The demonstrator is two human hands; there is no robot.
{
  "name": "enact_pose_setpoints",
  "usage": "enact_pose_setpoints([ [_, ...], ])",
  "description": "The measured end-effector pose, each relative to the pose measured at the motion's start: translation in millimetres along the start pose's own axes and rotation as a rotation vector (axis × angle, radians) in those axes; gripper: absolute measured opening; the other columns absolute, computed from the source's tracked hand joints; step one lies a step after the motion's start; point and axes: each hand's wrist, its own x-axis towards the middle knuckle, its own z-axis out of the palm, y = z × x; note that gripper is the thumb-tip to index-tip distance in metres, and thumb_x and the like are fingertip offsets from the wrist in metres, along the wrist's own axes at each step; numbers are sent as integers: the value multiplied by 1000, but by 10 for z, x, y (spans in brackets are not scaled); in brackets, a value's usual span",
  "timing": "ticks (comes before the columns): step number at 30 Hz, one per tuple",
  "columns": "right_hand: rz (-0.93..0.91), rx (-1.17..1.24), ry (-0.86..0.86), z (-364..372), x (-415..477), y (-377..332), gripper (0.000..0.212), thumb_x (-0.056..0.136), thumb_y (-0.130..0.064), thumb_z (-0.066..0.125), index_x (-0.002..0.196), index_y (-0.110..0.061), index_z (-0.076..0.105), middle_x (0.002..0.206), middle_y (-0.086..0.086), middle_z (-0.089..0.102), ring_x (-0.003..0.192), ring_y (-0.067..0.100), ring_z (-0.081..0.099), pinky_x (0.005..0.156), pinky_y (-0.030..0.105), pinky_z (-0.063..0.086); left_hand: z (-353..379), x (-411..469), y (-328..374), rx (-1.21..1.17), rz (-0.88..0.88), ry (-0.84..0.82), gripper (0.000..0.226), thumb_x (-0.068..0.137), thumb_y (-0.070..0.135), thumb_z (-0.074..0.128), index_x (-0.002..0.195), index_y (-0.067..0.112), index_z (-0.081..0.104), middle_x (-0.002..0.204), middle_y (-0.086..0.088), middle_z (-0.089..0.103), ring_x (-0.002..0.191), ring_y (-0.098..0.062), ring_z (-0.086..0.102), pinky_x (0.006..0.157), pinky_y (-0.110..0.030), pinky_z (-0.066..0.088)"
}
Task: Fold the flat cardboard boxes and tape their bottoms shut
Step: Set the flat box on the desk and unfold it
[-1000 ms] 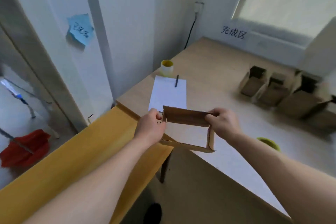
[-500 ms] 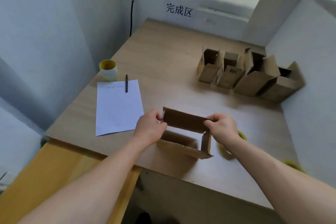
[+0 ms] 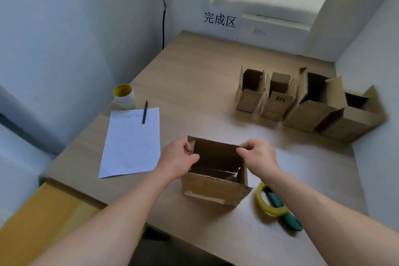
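**Ana:** In the head view, where is the box?

**Ben:** The box stands on the table, near the front edge, at about 6 o'clock in the picture. Its open top faces up.

**Ana:** Who holds it?

**Ben:** Both hands do. The left hand is curled round the top left corner. The right hand pinches the far top edge by the right corner.

**Ana:** What lies next to it?

**Ben:** At 4 o'clock from the box there is a yellow tape roll, flat on the table. A blue-green tool lies right by it. That part is blurry, so it may be a cutter.

**Ana:** And the other side?

**Ben:** At 10 o'clock lies a sheet of paper with a pen across its top edge. Just past the paper, at 11 o'clock, stands a white cup that is yellow inside.

**Ana:** What is farther back?

**Ben:** At 1 to 2 o'clock, well apart from the held box, four other boxes stand in a row with open tops, side by side. At 12 o'clock a paper sign hangs on the wall.
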Motion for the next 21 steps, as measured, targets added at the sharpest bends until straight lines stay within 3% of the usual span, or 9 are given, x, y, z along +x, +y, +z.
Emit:
enact_pose_setpoints([
  [3, -6, 26, -35, -75, 123, 9, 11, 85, -27, 70, 76, -22, 70, 76, -6, 68, 83, 18, 64, 66, 27, 44, 67, 65, 85, -8, -9, 12, 21, 83, 27, 70, 85, 16, 53, 71, 1, 63, 67, -15, 62, 67, -35, 52],
  [6, -20, 8, -93, -82, 138, -1, 10, 84, -31, 74, 83, -22, 71, 82, -4, 69, 83, 15, 64, 71, 30, 52, 126, 125, 117, 2, 4, 36, 19, 88, 26, 68, 86, 16, 53, 74, 1, 60, 69, -12, 59, 63, -31, 51],
  [11, 40, 12, -160, -151, 147, 35, 19, 75, -15, 76, 90, -25, 69, 91, -4, 68, 87, 13, 64, 72, 30, 56, 157, 282, 179, 10, 63, 3, 20, 87, 25, 69, 87, 13, 53, 67, 4, 61, 61, -8, 58, 58, -27, 48],
  [13, 66, 4, -155, -164, 125, 53, 27, 75, -7, 74, 93, -26, 69, 93, -4, 67, 88, 12, 63, 65, 24, 52, 169, 343, 175, 48, 97, -53, 25, 86, 32, 71, 85, 15, 53, 66, 6, 60, 58, -5, 58, 56, -26, 44],
  [16, 86, -14, -126, -164, 124, 74, 33, 72, -3, 73, 93, -27, 67, 92, -3, 67, 85, 12, 62, 58, 20, 46, 189, 427, 155, 120, 178, -157, 32, 83, 53, 70, 89, 23, 57, 77, 8, 60, 72, -8, 57, 61, -25, 41],
  [19, 91, -11, -87, -157, 146, 98, 29, 70, -7, 74, 90, -26, 66, 90, -2, 68, 83, 15, 64, 63, 25, 51, 105, 481, 116, 87, 244, -401, 54, 75, 68, 69, 106, 24, 61, 95, 8, 62, 89, -8, 58, 74, -25, 49],
  [21, 100, 25, -71, -132, 150, 124, 17, 73, -17, 73, 86, -24, 66, 87, 1, 69, 82, 19, 66, 68, 32, 56, 59, 474, 83, 176, 320, -531, 72, 62, 77, 68, 108, 22, 61, 103, 5, 61, 93, -12, 59, 86, -35, 54],
])
